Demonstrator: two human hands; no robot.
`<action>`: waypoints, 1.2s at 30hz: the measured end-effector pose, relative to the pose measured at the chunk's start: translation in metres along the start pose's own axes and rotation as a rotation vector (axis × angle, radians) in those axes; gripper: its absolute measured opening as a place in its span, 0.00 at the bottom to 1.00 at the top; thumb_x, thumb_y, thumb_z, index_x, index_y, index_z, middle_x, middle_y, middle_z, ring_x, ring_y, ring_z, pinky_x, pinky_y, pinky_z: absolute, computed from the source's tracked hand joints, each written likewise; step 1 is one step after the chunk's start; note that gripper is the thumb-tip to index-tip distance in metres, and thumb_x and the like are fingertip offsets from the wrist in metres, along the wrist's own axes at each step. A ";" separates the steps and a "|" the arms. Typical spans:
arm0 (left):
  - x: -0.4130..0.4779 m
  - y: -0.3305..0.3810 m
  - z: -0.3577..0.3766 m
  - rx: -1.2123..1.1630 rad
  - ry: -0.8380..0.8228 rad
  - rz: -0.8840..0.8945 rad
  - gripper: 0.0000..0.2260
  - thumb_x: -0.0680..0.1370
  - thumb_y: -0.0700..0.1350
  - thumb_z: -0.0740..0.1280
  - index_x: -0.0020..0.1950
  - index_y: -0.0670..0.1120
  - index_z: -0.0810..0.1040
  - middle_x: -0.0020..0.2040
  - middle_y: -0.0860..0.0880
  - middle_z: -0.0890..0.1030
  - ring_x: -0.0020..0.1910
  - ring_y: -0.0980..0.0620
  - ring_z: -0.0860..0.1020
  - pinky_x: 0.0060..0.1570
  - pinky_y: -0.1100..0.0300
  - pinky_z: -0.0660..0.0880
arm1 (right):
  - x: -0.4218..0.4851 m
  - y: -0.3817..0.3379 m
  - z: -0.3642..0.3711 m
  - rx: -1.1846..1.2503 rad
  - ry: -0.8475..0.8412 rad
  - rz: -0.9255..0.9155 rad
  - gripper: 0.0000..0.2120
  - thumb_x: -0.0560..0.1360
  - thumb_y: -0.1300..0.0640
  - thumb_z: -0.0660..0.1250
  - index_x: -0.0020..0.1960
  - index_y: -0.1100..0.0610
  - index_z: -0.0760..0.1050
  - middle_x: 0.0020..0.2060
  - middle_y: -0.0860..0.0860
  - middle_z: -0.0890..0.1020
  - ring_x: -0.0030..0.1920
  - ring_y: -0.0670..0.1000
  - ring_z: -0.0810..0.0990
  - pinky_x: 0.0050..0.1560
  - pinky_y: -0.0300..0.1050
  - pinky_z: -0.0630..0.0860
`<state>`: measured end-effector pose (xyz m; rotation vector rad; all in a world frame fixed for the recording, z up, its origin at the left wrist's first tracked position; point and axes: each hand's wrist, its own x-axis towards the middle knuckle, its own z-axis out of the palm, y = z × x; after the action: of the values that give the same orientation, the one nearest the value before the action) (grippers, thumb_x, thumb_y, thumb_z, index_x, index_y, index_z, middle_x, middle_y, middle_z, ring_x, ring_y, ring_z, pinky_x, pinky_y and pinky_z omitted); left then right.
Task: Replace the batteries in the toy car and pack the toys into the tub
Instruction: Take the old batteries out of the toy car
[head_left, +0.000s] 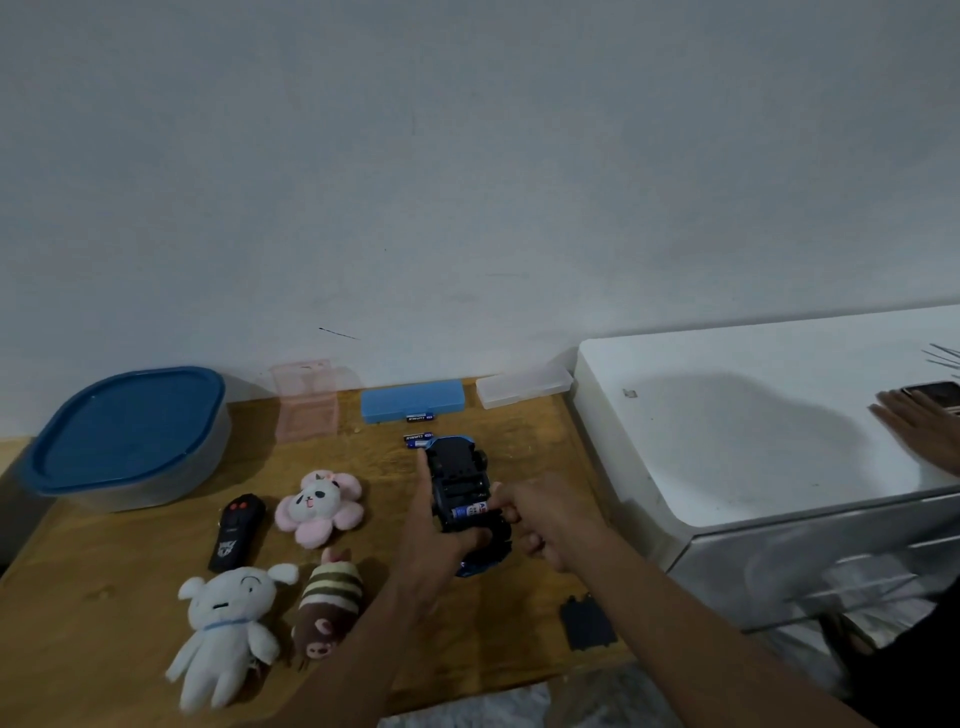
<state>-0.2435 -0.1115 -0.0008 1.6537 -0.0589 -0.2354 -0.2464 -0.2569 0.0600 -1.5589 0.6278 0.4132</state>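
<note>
Mid-tabletop (104, 582), toward the right edge, the toy car (460, 475) lies upside down w/ its battery bay open. My left hand (441, 543) grips the car's near end, index finger stretched along its left side. My right hand (545, 525) is curled, fingertips pinching the end of a battery (469, 512) sitting in the bay. Two loose batteries lie just beyond the car, one (418, 439) touching its far end, the other (420, 417) against a blue case (412, 400) at the back edge. A clear case (523, 385) is at the back right corner, a pink clear box (305, 400) left of the blue one. The tub (130, 436), blue lid on, sits at the back left corner. Left of the car: black remote (236, 532), flower plush (318, 506), white plush (228, 623), striped plush (324, 597). A black cover plate (587, 621) lies near the front right corner.
</note>
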 end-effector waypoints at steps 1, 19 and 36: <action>-0.001 0.001 0.000 -0.010 -0.004 -0.002 0.50 0.70 0.24 0.69 0.75 0.64 0.48 0.57 0.57 0.81 0.52 0.64 0.82 0.44 0.68 0.78 | 0.000 0.001 0.000 0.010 0.004 0.002 0.07 0.74 0.59 0.70 0.47 0.63 0.78 0.31 0.52 0.73 0.22 0.45 0.64 0.19 0.37 0.61; -0.006 0.001 -0.006 -0.093 -0.041 -0.019 0.48 0.67 0.32 0.73 0.69 0.75 0.55 0.61 0.56 0.82 0.61 0.50 0.80 0.63 0.42 0.75 | -0.019 -0.005 0.005 -0.009 0.023 -0.230 0.09 0.73 0.59 0.72 0.52 0.62 0.81 0.39 0.51 0.81 0.21 0.39 0.73 0.20 0.29 0.67; -0.019 -0.009 -0.006 -0.095 -0.130 -0.170 0.55 0.65 0.32 0.74 0.79 0.66 0.46 0.64 0.50 0.79 0.63 0.47 0.78 0.68 0.41 0.71 | 0.003 0.011 -0.011 0.389 -0.062 0.034 0.13 0.76 0.49 0.67 0.39 0.56 0.73 0.28 0.51 0.75 0.26 0.46 0.71 0.25 0.37 0.67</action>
<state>-0.2620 -0.1009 -0.0065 1.5481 -0.0053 -0.4683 -0.2517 -0.2685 0.0503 -1.1631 0.6443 0.3395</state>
